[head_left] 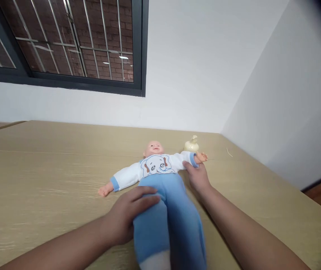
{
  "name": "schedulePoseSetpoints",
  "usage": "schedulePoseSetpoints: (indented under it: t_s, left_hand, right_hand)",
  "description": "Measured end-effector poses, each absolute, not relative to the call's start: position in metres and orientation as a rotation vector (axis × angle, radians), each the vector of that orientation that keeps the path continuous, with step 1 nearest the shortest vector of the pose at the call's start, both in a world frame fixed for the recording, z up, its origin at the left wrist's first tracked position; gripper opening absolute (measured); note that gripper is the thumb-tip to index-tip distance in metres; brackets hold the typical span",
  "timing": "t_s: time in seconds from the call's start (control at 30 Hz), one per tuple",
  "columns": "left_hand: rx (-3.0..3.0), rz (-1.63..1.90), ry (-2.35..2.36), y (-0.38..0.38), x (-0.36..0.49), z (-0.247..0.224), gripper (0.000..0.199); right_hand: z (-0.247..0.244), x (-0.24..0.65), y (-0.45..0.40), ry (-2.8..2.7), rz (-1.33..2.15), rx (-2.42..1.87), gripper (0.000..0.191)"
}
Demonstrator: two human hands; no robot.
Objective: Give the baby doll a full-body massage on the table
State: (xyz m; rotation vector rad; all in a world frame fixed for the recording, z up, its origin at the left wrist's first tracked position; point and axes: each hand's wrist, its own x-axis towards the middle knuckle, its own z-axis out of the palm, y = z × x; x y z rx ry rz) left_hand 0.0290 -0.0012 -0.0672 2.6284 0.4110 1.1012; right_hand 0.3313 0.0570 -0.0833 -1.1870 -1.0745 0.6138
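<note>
A baby doll lies on its back on the table, head toward the wall and arms spread wide. It wears a white top with a cartoon animal face and blue cuffs, and blue trousers. My left hand is wrapped round the doll's leg at the thigh, thumb side hidden underneath. By the blue cuff, my right hand grips the doll's sleeve, its thumb on top and the other fingers mostly out of sight. The doll's other arm rests on the tabletop.
A cream-coloured lidded pot-like object stands just behind the doll's hand on the right. A thin pale strand lies further right on the wooden table. White walls rise behind and to the right, with a barred window at upper left.
</note>
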Motion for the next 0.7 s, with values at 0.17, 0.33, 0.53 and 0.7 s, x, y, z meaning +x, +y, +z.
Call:
schedulePoseSetpoints:
  t_s: [0.17, 0.33, 0.53, 0.7]
  left_hand:
    - [2.374, 1.113, 0.477, 0.014, 0.020, -0.058, 0.054]
    - [2.152, 1.098, 0.503, 0.020, 0.028, -0.055, 0.037]
    - [1.957, 1.039, 0.543, 0.025, 0.038, -0.057, 0.032]
    - [2.089, 1.054, 0.514, 0.021, 0.030, -0.056, 0.038]
  right_hand:
    - [-0.074, 0.316, 0.039, -1.459, 0.308, -1.224, 0.040]
    - [-0.071, 0.312, 0.032, -1.821, 0.038, -1.326, 0.057]
    - [-0.065, 0.310, 0.029, -2.044, -0.144, -1.433, 0.073]
    - [-0.065, 0.307, 0.029, -1.894, -0.001, -1.349, 0.056]
